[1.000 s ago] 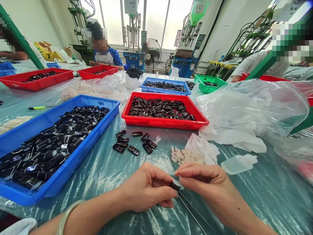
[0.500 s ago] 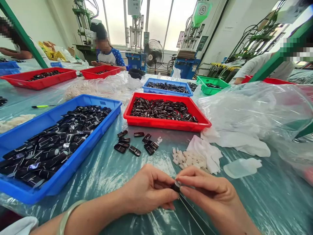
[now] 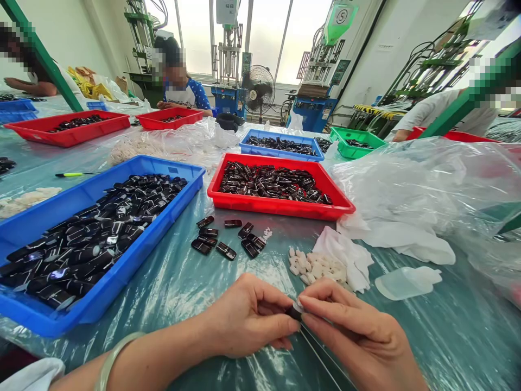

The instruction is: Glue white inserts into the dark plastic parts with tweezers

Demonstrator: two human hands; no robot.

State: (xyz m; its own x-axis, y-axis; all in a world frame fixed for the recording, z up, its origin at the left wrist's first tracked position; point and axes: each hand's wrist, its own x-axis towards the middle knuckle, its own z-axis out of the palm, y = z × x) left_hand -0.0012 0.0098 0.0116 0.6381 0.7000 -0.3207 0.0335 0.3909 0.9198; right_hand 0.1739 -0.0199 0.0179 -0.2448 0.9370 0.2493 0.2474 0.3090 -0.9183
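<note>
My left hand is closed around a small black plastic piece, low in the middle of the view. A small whitish piece shows at its end. My right hand pinches at that spot with thumb and forefinger, touching the whitish piece. Below the fingers, two thin pale metal strips run down toward the bottom edge; what they belong to is partly hidden. Several glossy black pieces lie on the plastic-covered table beyond my hands. Nearer the right hand is a pile of whitish bits.
A blue tray of black pieces stands left, a red tray of them ahead. A white cloth, a translucent bottle and clear plastic sheeting lie right. Co-workers sit at the far and side edges.
The right hand's fingers have shifted slightly to the right, so more of the whitish piece shows. The whole view has moved a little; the left hand keeps its hold.
</note>
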